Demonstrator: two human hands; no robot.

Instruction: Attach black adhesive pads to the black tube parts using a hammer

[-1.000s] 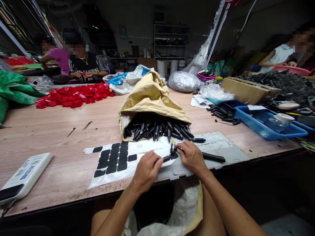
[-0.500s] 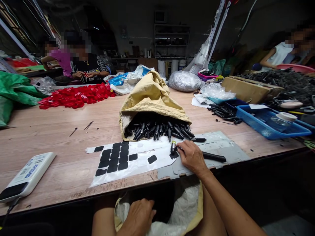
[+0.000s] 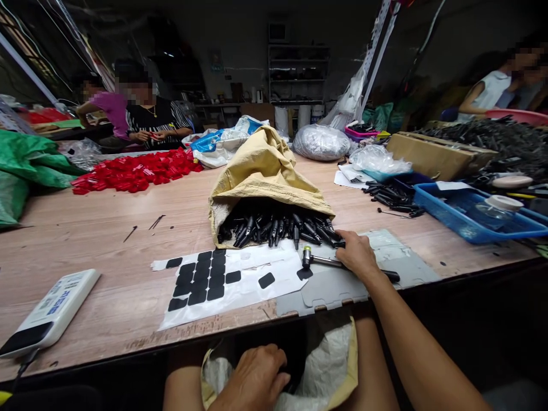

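My right hand (image 3: 356, 251) is at the right end of the black parts (image 3: 278, 225) spilling from a yellow woven sack (image 3: 265, 162); its closed fingers are on one black part. Under that hand lies a small hammer (image 3: 325, 261), its head to the left and its black grip to the right, on a grey board (image 3: 398, 257). My left hand (image 3: 259, 374) hangs over an open sack (image 3: 327, 365) on the lap, its fingers curled; whether it holds anything is hidden. Black square stickers (image 3: 199, 277) sit on a white sheet (image 3: 248, 297).
Red pieces (image 3: 137, 168) are heaped at the back left, near a green bag (image 3: 29, 165). A white device (image 3: 51, 311) lies front left. On the right are a blue basket (image 3: 471, 220), a cardboard box (image 3: 436, 154) and more black parts. Other people sit across and at the far right.
My right hand has moved right and up, from beside the hammer head to the black parts. My left hand has shifted slightly right. The view has moved a little.
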